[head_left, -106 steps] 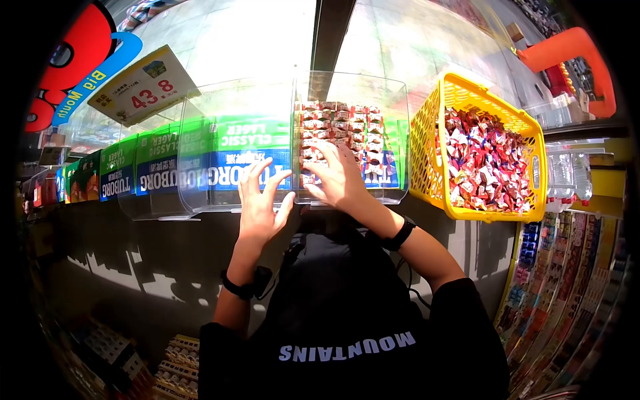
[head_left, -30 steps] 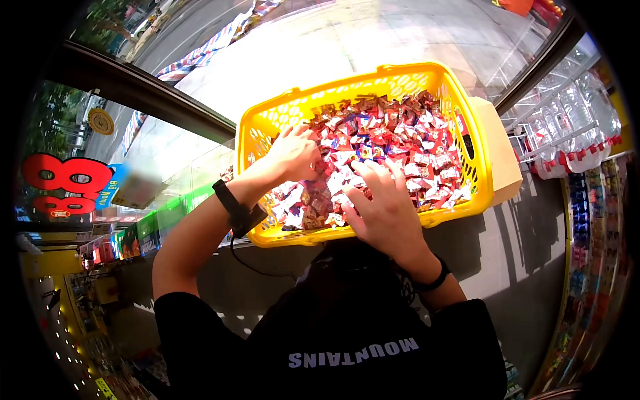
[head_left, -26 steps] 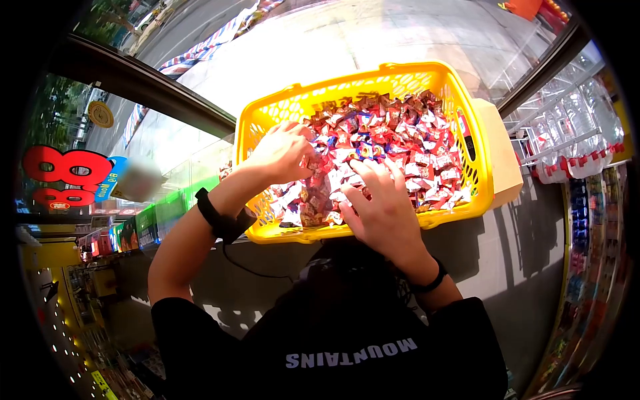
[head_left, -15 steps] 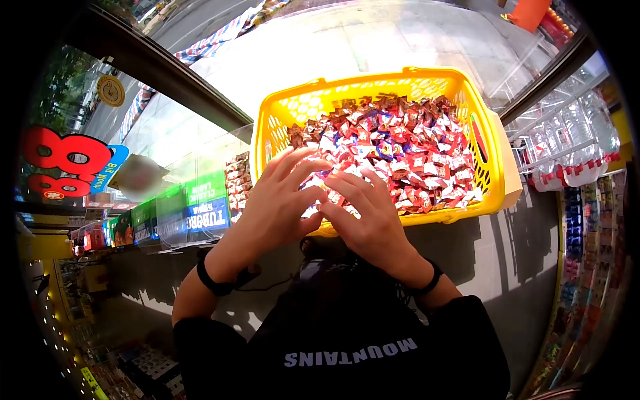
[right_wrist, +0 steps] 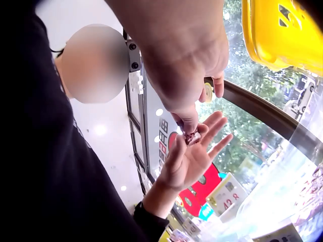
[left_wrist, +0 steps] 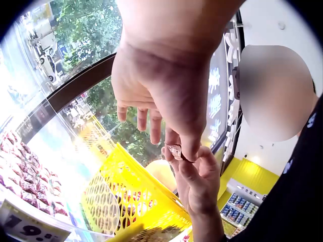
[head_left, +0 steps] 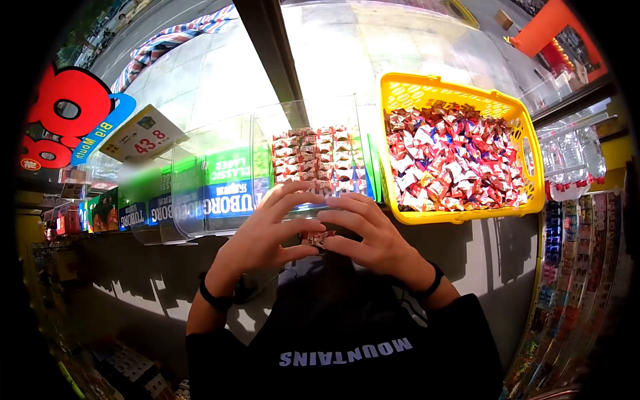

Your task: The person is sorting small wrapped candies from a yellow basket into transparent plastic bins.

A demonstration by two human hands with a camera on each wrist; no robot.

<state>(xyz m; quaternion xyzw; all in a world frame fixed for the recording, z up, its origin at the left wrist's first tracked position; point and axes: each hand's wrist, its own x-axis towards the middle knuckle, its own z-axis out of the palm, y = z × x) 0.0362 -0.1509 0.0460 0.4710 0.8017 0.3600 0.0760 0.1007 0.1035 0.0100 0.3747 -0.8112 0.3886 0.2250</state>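
One small candy [head_left: 317,238] in a red-and-white wrapper is held between my two hands, low in front of the clear bin. My left hand [head_left: 257,233] pinches one side of it between thumb and finger. On the other side, the right hand [head_left: 380,243] pinches it too, as the candy [right_wrist: 193,137] in the right wrist view shows. The other fingers of both hands spread loosely. Just beyond the hands, a clear plastic bin [head_left: 262,143] has similar candies [head_left: 317,157] laid in tidy rows.
To the right stands a yellow basket [head_left: 437,217] full of loose wrapped candies. Tuborg boxes [head_left: 227,205] stand behind clear bins on the left, with a price card [head_left: 143,133] above them. Window glass and its dark frame [head_left: 270,47] rise behind.
The head view has swung left, from the basket back to the bin with the rows. My hands have moved from over the basket to before the bin, and a candy now shows between them.
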